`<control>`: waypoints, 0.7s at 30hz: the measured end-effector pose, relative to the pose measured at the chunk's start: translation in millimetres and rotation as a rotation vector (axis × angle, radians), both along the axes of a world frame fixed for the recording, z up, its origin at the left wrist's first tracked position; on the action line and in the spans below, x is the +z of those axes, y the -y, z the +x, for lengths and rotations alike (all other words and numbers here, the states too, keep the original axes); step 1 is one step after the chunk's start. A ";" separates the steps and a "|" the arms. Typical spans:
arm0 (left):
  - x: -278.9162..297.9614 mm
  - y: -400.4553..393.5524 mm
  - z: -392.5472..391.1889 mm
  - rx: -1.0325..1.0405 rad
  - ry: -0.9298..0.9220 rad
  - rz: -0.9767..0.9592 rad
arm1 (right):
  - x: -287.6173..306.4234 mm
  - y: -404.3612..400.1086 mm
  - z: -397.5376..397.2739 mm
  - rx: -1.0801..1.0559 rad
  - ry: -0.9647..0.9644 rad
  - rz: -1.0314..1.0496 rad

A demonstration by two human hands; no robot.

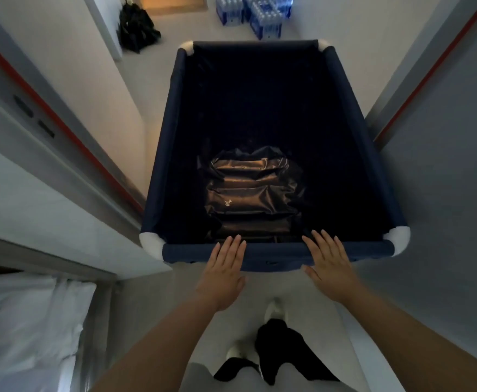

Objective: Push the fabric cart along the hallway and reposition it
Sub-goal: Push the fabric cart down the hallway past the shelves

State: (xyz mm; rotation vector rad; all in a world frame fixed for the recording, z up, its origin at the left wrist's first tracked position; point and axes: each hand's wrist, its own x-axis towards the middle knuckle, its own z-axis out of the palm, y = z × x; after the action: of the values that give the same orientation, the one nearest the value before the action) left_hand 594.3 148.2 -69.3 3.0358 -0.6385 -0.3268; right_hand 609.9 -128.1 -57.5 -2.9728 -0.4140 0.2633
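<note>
The fabric cart [271, 254] is a deep navy-blue bin with white corner caps, filling the middle of the narrow hallway in front of me. A crumpled black plastic bag [248, 193] lies at its bottom. My left hand [226, 267] rests flat on the near top rail, fingers extended over the edge. My right hand [328, 256] lies flat on the same rail to the right, fingers spread and not wrapped around it.
Walls and doors with red edging close in on both sides [70, 131] [418, 91]. Shrink-wrapped packs of water bottles [257, 15] stand on the floor beyond the cart. A black bag [135, 26] leans by the left wall. White linen [25, 321] sits at lower left.
</note>
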 end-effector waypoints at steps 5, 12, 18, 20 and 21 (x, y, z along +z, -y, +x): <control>0.0 -1.5 60.8 -0.002 0.002 0.007 | 1.6 -0.7 59.7 0.006 -0.019 0.030; 11.5 1.2 159.2 0.032 -0.015 0.000 | 3.6 -2.0 159.9 0.013 -0.072 0.084; 15.5 6.3 246.9 0.095 -0.008 -0.022 | 1.8 1.6 254.4 0.050 -0.055 0.078; 16.6 7.3 273.9 0.113 -0.032 -0.028 | -0.3 3.0 283.7 0.060 -0.035 0.058; 17.0 7.2 287.0 0.119 -0.047 -0.038 | -1.1 3.7 296.9 0.063 -0.027 0.036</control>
State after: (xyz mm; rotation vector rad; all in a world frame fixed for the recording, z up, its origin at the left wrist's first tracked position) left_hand 881.4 141.1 -52.3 3.0033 -0.4531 -0.3769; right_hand 906.8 -131.8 -58.6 -2.9213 -0.5040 0.2988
